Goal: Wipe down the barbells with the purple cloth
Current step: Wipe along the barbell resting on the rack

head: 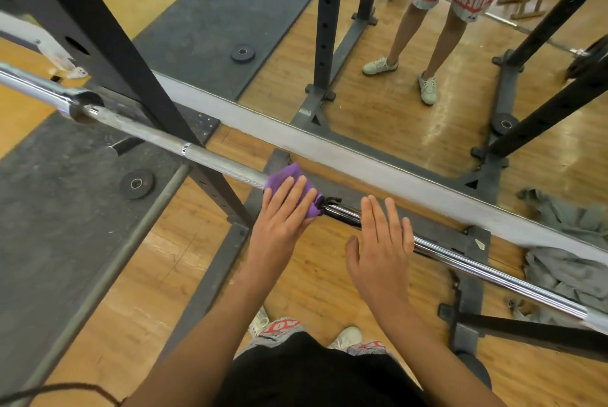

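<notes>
The barbell runs slantwise across the view, its far left end cut off by the frame edge and its right end lost at the right border; part of the shaft is hidden under the purple cloth and both hands. The left hand lies on the cloth with fingers nearly straight, pressing it against the bar rather than clenching it. The right hand is released, flat and spread, resting on or just over the shiny shaft; contact cannot be told. Grey rags lie on the wooden floor by the mirror.
</notes>
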Demonstrator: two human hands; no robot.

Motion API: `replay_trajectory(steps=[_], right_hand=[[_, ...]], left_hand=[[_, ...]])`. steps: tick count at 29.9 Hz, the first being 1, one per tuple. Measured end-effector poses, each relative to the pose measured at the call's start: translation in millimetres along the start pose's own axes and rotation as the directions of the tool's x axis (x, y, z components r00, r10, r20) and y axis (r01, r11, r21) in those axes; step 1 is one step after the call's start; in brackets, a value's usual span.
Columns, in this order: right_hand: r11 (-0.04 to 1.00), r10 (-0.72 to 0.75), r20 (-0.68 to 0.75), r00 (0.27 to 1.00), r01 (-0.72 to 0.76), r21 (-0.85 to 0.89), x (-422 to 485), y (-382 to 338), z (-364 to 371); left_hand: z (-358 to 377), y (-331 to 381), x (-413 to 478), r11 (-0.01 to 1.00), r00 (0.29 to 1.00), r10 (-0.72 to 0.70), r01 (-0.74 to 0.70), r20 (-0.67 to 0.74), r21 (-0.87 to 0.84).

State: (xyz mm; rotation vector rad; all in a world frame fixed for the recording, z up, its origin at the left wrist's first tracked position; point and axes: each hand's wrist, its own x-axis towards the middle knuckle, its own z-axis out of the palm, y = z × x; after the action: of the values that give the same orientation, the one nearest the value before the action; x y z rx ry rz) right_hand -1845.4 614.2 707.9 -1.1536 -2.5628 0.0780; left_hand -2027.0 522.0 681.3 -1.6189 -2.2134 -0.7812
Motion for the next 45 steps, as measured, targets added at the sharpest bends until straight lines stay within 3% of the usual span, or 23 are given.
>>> replay_trajectory(steps=[5, 9, 11, 15, 18, 23, 27, 31, 34, 39, 45], right_hand=[[1.000, 0.007, -0.020, 1.000, -0.006, 0.015, -1.3, -1.3, -1.3], [0.999, 0.018, -0.023, 1.000, -0.017, 0.029, 0.2, -2.7, -1.2], [0.999, 0.021, -0.018, 1.000, -0.020, 0.031, -0.6, -2.6, -1.7], [1.000, 0.007, 0.020, 1.000, -0.008, 0.012, -1.0, -2.4, -4.2], [1.000, 0.008, 0.069, 0.998, -0.008, -0.008, -1.5, -2.2, -6.2], [0.999, -0.021, 0.122, 0.992, 0.026, -0.037, -0.7, 0.0, -6.5], [0.998, -0.040, 0.154, 0.987, 0.046, -0.039, -1.7, 3.3, -7.7], [0.997, -0.066, 0.167, 0.984, 0.072, -0.028, -2.2, 5.6, -7.7], [0.996, -0.078, 0.184, 0.980, 0.085, -0.027, -2.2, 8.6, -8.0], [0.992, -0.127, 0.183, 0.975, 0.128, 0.010, -2.9, 12.5, -10.9], [0.991, -0.095, 0.194, 0.976, 0.075, 0.107, 1.0, 9.5, -14.9]], left_hand=[[0.1, -12.5, -9.8, 0.989, 0.988, -0.146, 0.144, -0.057, -0.044], [6.5, 15.9, -3.9, 0.910, 0.936, -0.345, 0.315, -0.072, -0.271], [4.9, 25.7, 4.6, 0.788, 0.845, -0.528, 0.453, -0.080, -0.417], [1.4, 29.2, 30.7, 0.488, 0.554, -0.826, 0.610, -0.105, -0.624], [7.8, 49.5, 44.9, 0.380, 0.449, -0.889, 0.617, -0.088, -0.690], [16.0, 95.6, 43.4, 0.267, 0.395, -0.917, 0.508, -0.054, -0.819], [7.3, 87.9, 56.5, 0.217, 0.329, -0.942, 0.453, -0.064, -0.865], [19.9, 65.9, 68.3, 0.192, 0.216, -0.972, 0.509, -0.091, -0.839], [21.0, 86.5, 70.2, 0.176, 0.214, -0.974, 0.499, -0.077, -0.848], [16.6, 80.7, 58.3, 0.259, 0.332, -0.939, 0.512, -0.089, -0.819], [4.2, 53.5, 62.5, 0.258, 0.307, -0.948, 0.566, -0.090, -0.783]])
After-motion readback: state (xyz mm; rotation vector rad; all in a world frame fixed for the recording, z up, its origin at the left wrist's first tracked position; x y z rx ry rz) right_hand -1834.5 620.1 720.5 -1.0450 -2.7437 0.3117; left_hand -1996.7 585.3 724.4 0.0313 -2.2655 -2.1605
